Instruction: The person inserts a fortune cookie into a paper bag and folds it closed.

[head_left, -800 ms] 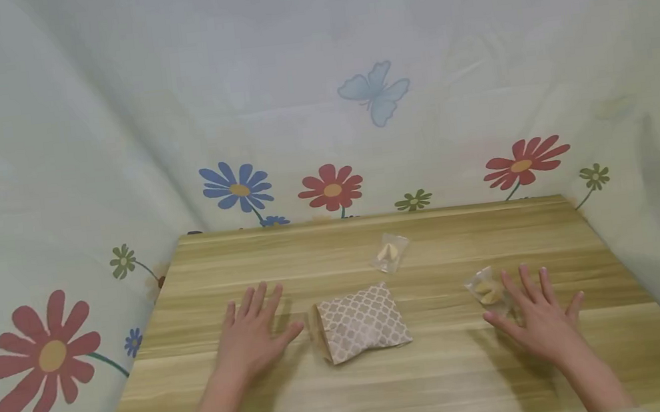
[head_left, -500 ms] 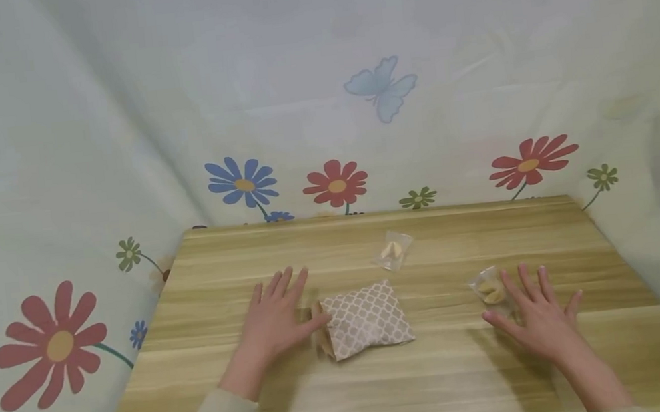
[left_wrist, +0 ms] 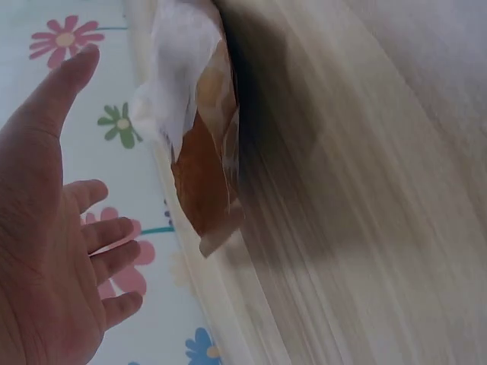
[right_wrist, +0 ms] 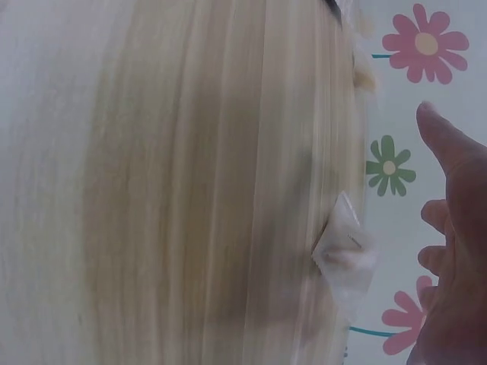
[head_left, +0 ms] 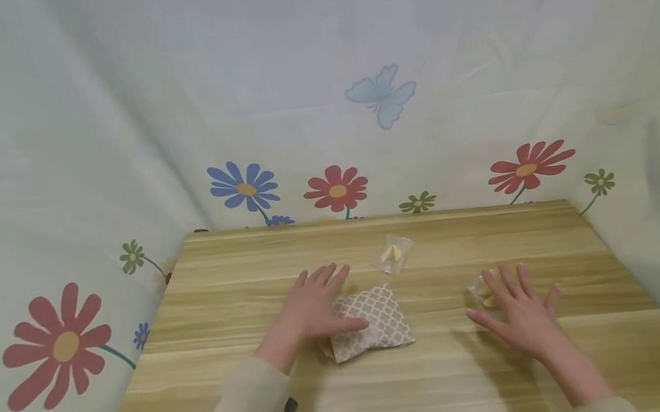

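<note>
A patterned paper bag (head_left: pixel 384 321) lies on its side on the wooden table, its mouth toward the left. Over its left end hovers my left hand (head_left: pixel 310 309), fingers spread and thumb across the bag in the head view. The left wrist view shows that hand apart from the bag's open brown mouth (left_wrist: pixel 202 175). My right hand (head_left: pixel 526 319) is held above the table with loose, spread fingers, holding nothing. Just beyond its fingertips a wrapped fortune cookie (head_left: pixel 482 292) is partly hidden; the right wrist view shows its clear wrapper (right_wrist: pixel 346 255) apart from the hand.
A second wrapped fortune cookie (head_left: pixel 392 254) lies farther back on the table (head_left: pixel 239 262). Flower-printed cloth (head_left: pixel 446 106) hangs behind and at both sides. A small dark object (head_left: pixel 289 410) shows beside the left sleeve.
My left hand has moved right, from beside the bag to over its left end. My right hand has shifted slightly left, covering more of the near cookie. The bag stays in place.
</note>
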Motion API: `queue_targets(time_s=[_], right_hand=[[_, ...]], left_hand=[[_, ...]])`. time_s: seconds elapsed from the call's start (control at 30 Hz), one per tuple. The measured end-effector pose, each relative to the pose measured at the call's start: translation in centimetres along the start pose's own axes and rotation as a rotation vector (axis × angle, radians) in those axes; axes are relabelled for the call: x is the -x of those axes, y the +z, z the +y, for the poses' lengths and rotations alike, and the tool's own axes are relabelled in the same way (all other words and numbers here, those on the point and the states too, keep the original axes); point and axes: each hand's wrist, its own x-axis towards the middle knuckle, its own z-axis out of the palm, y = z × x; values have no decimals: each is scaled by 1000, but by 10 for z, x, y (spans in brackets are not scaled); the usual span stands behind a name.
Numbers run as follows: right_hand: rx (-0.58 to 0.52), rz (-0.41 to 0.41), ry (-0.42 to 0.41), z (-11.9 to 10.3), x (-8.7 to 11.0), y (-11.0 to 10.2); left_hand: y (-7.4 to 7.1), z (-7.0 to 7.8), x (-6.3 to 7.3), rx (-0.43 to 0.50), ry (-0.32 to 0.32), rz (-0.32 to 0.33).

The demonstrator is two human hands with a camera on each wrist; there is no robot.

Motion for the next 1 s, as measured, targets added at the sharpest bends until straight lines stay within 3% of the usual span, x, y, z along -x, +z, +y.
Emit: queue_targets(time_s=[0.3, 0.47, 0.7, 1.0], right_hand=[[-2, -9, -20, -8, -5, 0], [5, -5, -39, -13, -6, 1], [-12, -2, -50, -11, -5, 6], [-28, -11, -83, -19, -7, 8]], left_hand=[[18, 30, -9, -1, 62, -59], [30, 34, -9, -31, 68, -77], [33, 25, -6, -29, 101, -85], [25, -3, -3, -103, 162, -132]])
